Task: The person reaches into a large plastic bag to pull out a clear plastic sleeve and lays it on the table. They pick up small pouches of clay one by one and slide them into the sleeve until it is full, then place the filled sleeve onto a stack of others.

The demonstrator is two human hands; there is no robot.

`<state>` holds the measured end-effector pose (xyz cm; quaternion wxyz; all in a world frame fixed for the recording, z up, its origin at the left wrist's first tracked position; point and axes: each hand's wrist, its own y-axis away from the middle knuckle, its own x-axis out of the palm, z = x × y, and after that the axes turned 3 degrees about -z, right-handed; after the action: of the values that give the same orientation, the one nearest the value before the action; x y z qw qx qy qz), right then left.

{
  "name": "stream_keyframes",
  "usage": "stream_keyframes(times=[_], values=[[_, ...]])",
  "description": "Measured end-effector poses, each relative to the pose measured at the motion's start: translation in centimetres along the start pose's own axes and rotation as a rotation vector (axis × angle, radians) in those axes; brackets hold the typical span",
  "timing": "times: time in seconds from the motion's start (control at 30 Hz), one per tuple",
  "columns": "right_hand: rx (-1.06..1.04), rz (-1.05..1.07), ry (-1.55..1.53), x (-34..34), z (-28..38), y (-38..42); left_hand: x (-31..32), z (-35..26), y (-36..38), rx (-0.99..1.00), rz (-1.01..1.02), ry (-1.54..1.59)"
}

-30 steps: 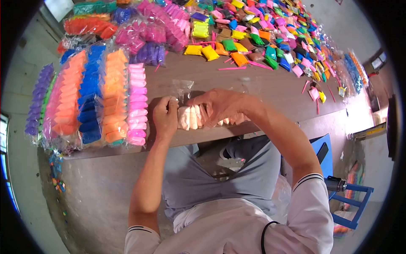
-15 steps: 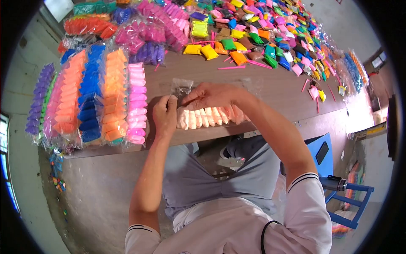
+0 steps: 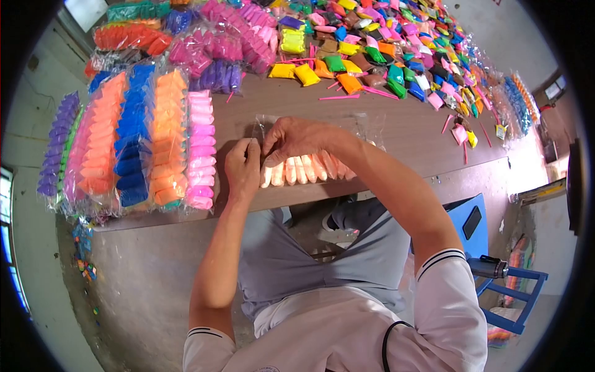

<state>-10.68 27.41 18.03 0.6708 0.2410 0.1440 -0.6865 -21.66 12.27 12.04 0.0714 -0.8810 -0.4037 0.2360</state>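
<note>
A clear plastic bag (image 3: 268, 120) lies near the table's front edge, with a row of peach packets (image 3: 308, 170) in it. My left hand (image 3: 243, 162) is closed at the bag's left end, thumb up and fingers curled, pinching the plastic. Over the top of the row reaches my right hand (image 3: 294, 137), its thumb and fingers closed on the bag close to my left hand. The right hand and forearm hide part of the bag, and the fingertips are partly hidden.
Left of my hands stand bagged rows of pink packets (image 3: 201, 149), orange packets (image 3: 168, 136) and blue packets (image 3: 134, 136). Mixed small coloured packets (image 3: 372, 56) cover the table's back, with pink sticks (image 3: 339, 98) nearby. A blue chair (image 3: 517, 310) is at right.
My right hand has shifted slightly left and down over the bag's left end. The bag and its packets have moved a little; my left hand stays nearly in place.
</note>
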Motion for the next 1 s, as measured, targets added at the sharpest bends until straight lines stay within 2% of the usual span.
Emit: stream_keyframes(times=[0.13, 0.27, 0.33, 0.47, 0.63, 0.73, 0.83, 0.93, 1.0], values=[[-0.002, 0.076, 0.076, -0.3, 1.2, 0.1, 0.2, 0.1, 0.0, 0.023, -0.007, -0.026], [-0.009, 0.105, 0.006, 0.0, 0.2, -0.1, 0.2, -0.1, 0.1, 0.018, 0.007, -0.005], [0.02, -0.034, -0.141, -0.3, -0.1, 0.8, 0.1, -0.7, 0.3, 0.027, -0.006, 0.002], [0.159, -0.202, -0.047, -4.1, 0.1, 4.5, 0.2, 0.8, 0.2, -0.025, 0.026, 0.003], [0.187, -0.109, 0.109, -5.5, 2.0, 8.4, 0.5, 0.1, 0.4, -0.011, 0.012, -0.013], [0.208, -0.056, 0.191, -4.2, 0.4, 8.5, 0.7, 0.9, 0.3, -0.017, -0.012, 0.021], [0.181, -0.044, 0.064, -2.5, -0.4, 7.8, 0.5, 1.1, 0.2, -0.01, 0.01, 0.017], [0.15, 0.038, 0.075, -2.0, -0.4, 7.1, 0.3, 0.6, 0.3, -0.007, 0.018, -0.007], [0.151, 0.021, 0.026, -2.0, -0.3, 6.6, 0.4, 0.5, 0.4, -0.022, 0.014, -0.008]])
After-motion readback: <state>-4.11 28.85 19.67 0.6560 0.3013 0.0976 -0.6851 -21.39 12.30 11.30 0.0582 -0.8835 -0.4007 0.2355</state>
